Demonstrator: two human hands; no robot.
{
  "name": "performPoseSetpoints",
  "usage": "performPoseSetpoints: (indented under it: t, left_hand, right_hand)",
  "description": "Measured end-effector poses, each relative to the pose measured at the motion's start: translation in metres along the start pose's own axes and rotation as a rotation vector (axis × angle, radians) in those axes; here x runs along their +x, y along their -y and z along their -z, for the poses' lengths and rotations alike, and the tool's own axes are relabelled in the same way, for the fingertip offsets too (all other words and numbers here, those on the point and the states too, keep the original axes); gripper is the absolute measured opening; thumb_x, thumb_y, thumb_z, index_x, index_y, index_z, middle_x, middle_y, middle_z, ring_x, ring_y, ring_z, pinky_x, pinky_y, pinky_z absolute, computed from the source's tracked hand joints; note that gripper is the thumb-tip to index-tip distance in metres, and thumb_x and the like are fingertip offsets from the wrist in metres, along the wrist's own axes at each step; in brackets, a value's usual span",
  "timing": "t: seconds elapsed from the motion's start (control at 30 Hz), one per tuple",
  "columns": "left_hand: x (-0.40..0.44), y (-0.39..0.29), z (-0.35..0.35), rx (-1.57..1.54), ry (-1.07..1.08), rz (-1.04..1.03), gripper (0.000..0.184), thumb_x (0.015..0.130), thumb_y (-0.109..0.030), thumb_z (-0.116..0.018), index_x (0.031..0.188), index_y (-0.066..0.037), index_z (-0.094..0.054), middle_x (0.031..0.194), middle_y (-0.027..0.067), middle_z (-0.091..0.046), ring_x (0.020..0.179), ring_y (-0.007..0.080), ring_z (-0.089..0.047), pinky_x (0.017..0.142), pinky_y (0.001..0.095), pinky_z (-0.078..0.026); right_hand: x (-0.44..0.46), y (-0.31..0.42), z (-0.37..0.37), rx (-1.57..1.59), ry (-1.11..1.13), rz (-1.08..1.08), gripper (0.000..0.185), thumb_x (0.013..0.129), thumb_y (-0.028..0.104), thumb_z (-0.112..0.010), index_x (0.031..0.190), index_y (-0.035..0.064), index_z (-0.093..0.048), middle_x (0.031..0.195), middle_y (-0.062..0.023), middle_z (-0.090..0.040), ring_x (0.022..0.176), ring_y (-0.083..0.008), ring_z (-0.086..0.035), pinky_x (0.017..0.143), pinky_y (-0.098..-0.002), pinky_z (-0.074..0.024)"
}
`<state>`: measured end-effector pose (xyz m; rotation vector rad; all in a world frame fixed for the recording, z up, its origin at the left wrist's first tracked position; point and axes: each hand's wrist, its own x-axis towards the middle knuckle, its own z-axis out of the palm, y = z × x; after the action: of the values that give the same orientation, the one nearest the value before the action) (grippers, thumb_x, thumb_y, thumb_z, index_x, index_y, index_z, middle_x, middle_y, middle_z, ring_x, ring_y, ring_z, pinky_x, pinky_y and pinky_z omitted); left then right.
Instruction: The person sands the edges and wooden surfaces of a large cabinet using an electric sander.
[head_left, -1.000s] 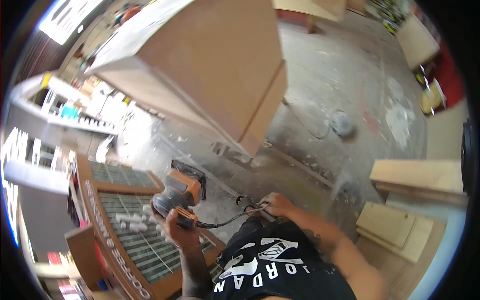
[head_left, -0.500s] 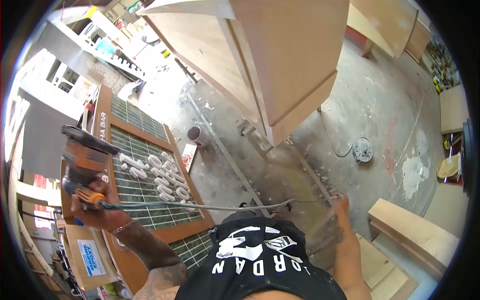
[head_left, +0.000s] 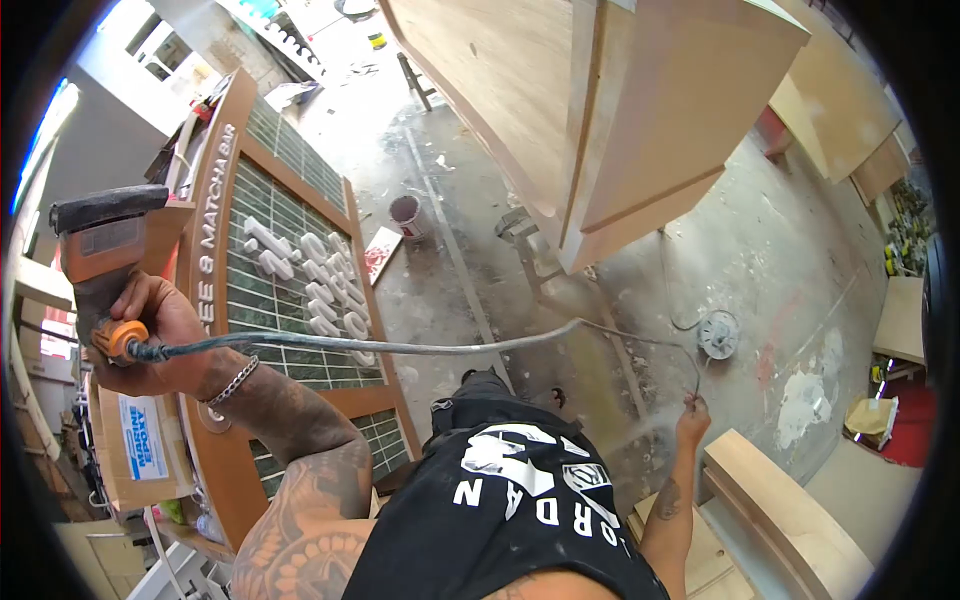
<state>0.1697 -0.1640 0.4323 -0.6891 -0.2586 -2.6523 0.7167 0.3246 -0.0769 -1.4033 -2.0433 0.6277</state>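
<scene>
My left hand is closed around an orange-and-black power sander, raised at the left with its flat black pad facing up. From the sander's orange collar a grey power cord runs across in front of my body. At the right, my right hand pinches that cord near where it bends down. Behind the sander stands a brown framed panel with green tiles, and several white raised letters lie on it.
A large wooden cabinet stands ahead on supports. On the dusty concrete floor are a bucket and a round cord reel. Wooden boards are close at my right. A cardboard box sits at the lower left.
The sander and my left hand have shifted left in view, and the sander is now more upright. The cord arches higher between my hands. The whole view has turned, with the cabinet now further right.
</scene>
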Motion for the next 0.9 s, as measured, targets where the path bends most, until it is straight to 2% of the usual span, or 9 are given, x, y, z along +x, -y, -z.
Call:
performPoseSetpoints:
  t: [0.13,0.33,0.37,0.4,0.5,0.53,0.6,0.83,0.9]
  left_hand:
    - [0.005,0.006,0.032,0.031,-0.009,0.054,0.061,0.072,-0.045,-0.085,0.105,-0.003,-0.057,0.093,0.0056,-0.057,0.071,0.0107,-0.061,0.054,0.0173,-0.044]
    - [-0.016,0.032,0.054,0.142,-0.067,0.150,0.054,0.074,-0.032,-0.081,0.109,-0.002,-0.053,0.095,0.0096,-0.055,0.069,0.0138,-0.053,0.051,0.0209,-0.037]
    - [-0.017,0.032,0.060,0.156,-0.045,0.216,0.053,0.075,-0.032,-0.079,0.109,-0.001,-0.052,0.096,0.0090,-0.054,0.069,0.0136,-0.052,0.052,0.0217,-0.037]
    - [-0.020,0.034,0.065,0.148,-0.054,0.217,0.053,0.075,-0.032,-0.079,0.109,-0.001,-0.052,0.096,0.0090,-0.054,0.069,0.0136,-0.052,0.052,0.0217,-0.037]
    - [-0.031,0.040,0.079,0.180,0.026,0.261,0.052,0.078,-0.030,-0.075,0.112,0.001,-0.052,0.100,0.0119,-0.056,0.072,0.0149,-0.051,0.056,0.0224,-0.040]
    - [-0.036,0.042,0.082,0.186,0.031,0.255,0.053,0.079,-0.030,-0.074,0.115,0.002,-0.051,0.103,0.0127,-0.056,0.074,0.0150,-0.052,0.056,0.0223,-0.040]
    - [-0.045,0.044,0.086,0.109,0.056,0.366,0.053,0.081,-0.030,-0.073,0.117,0.002,-0.050,0.106,0.0129,-0.056,0.077,0.0152,-0.052,0.057,0.0220,-0.040]
    - [-0.052,0.047,0.089,0.027,0.032,0.349,0.047,0.083,-0.029,-0.072,0.116,-0.001,-0.055,0.101,0.0093,-0.059,0.073,0.0145,-0.051,0.054,0.0228,-0.039]
    - [-0.054,0.047,0.087,0.015,0.030,0.346,0.047,0.084,-0.031,-0.071,0.115,0.000,-0.056,0.101,0.0102,-0.060,0.071,0.0143,-0.052,0.055,0.0236,-0.039]
  right_hand:
    - [0.007,0.052,0.013,0.029,0.040,0.074,0.012,0.097,0.005,-0.065,0.098,-0.0060,-0.070,0.093,-0.0171,-0.074,0.085,-0.0276,-0.072,0.078,-0.0362,-0.0561]
    - [0.022,0.146,0.030,0.185,0.177,0.103,0.018,0.098,0.013,-0.067,0.103,-0.0034,-0.073,0.094,-0.0167,-0.074,0.087,-0.0267,-0.071,0.079,-0.0363,-0.0559]
    - [0.024,0.138,0.023,0.053,0.163,0.222,0.016,0.100,0.006,-0.063,0.107,-0.0044,-0.072,0.095,-0.0100,-0.074,0.084,-0.0145,-0.066,0.078,-0.0281,-0.0526]
    - [0.026,0.142,0.025,0.042,0.158,0.226,0.016,0.100,0.006,-0.063,0.107,-0.0044,-0.072,0.095,-0.0100,-0.074,0.084,-0.0145,-0.066,0.078,-0.0281,-0.0526]
    - [0.025,0.207,0.026,0.174,0.399,0.032,0.015,0.098,0.004,-0.062,0.105,-0.0060,-0.072,0.095,-0.0099,-0.074,0.082,-0.0127,-0.068,0.075,-0.0288,-0.0546]
    - [0.021,0.229,0.025,0.172,0.393,0.040,0.015,0.098,0.004,-0.062,0.105,-0.0060,-0.072,0.095,-0.0099,-0.074,0.082,-0.0127,-0.068,0.075,-0.0288,-0.0546]
    - [0.016,0.261,0.021,0.144,0.405,0.189,0.016,0.093,0.018,-0.071,0.102,0.0056,-0.077,0.092,-0.0138,-0.076,0.083,-0.0305,-0.073,0.074,-0.0376,-0.0553]
    - [0.004,0.357,0.014,0.186,0.486,0.436,0.016,0.089,0.012,-0.071,0.105,0.0107,-0.077,0.093,-0.0115,-0.074,0.084,-0.0315,-0.072,0.074,-0.0402,-0.0556]
    - [0.001,0.380,0.011,0.278,0.587,0.445,0.022,0.088,-0.003,-0.063,0.107,0.0008,-0.073,0.093,-0.0136,-0.074,0.080,-0.0243,-0.073,0.072,-0.0342,-0.0570]
